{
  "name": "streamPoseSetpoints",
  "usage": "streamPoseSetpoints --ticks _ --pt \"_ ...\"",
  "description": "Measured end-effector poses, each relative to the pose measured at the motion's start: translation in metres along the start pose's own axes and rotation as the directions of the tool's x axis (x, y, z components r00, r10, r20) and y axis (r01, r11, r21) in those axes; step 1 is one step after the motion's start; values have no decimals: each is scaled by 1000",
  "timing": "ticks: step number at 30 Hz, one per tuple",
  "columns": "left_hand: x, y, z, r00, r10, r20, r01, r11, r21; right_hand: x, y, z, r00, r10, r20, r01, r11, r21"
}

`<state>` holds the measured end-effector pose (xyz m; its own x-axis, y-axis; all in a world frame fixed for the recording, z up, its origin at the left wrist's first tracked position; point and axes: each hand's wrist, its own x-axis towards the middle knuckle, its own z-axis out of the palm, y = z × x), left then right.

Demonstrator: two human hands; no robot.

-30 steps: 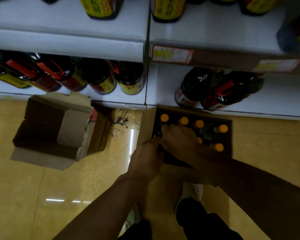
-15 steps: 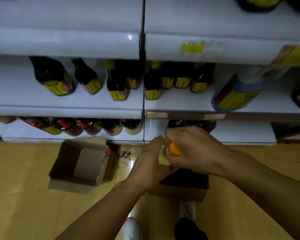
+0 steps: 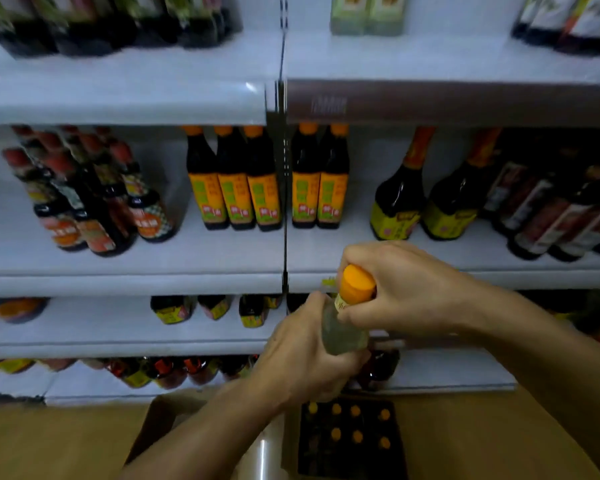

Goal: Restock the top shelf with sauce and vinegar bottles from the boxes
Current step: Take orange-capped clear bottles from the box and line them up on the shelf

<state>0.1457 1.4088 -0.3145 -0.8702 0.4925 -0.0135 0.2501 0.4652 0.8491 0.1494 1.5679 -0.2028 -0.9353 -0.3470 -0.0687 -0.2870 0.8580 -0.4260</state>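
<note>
Vinegar bottle point(image 3: 343, 327), upright with its long axis vertical, sits in front of the middle shelf's front edge point(image 3: 430, 277), left hand point(image 3: 302, 351) wrapped round its clear body, right hand point(image 3: 395, 289) clamped round its orange-capped neck, top shelf above.

A shop aisle — white tiered shelves point(image 3: 132, 282) lined with rows of labelled sauce bottles point(image 3: 234, 181) and price strips.

I'm facing white metal shop shelving point(image 3: 129, 105) split by a dark slotted upright post point(image 3: 284, 188). Below me, glossy tan floor tiles point(image 3: 49, 445) catch a streak of light. The lighting is dim, the upper shelves blurred.
</note>
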Motion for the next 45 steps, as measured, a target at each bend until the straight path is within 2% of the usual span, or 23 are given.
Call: streamPoseSetpoints --ticks 3,8,11,15,20,23,28,32,35,41,45 --pt "-1 44 -27 998 56 -21 -56 998 10 -7 -20 -46 998 8 -68 -7 1000 21" --pt "7 117 -70 989 138 -60 -139 990 -16 -15 -46 -117 979 -14 -203 55 978 200" --pt "17 158 -95 973 193 -128 -194 981 2 -16 -55 -154 941 -11 -340 116 950 291" --pt "30 210 -125 954 264 -139 -267 964 0 -13 -65 -194 875 3 -484 204 905 374" --pt "47 268 -151 896 353 -269 -349 935 63 -10 -64 -222 781 29 -623 341 817 466" --pt "61 294 -163 876 384 -291 -373 923 92 -8 -47 -222 785 71 -616 332 791 514" --pt "87 318 -168 870 371 -325 -355 928 111 -5 -17 -225 858 51 -512 334 701 630" --pt "106 328 -165 877 379 -297 -380 923 55 -1 1 -225 890 -18 -455 331 713 618" --pt "124 338 -161 868 375 -327 -387 922 30 8 9 -222 906 0 -422 294 718 631" --pt "156 364 -155 844 381 -378 -417 909 -16 21 32 -245 875 39 -483 315 713 627" --pt "170 373 -146 836 352 -421 -446 883 -148 24 49 -266 861 4 -509 350 721 598"
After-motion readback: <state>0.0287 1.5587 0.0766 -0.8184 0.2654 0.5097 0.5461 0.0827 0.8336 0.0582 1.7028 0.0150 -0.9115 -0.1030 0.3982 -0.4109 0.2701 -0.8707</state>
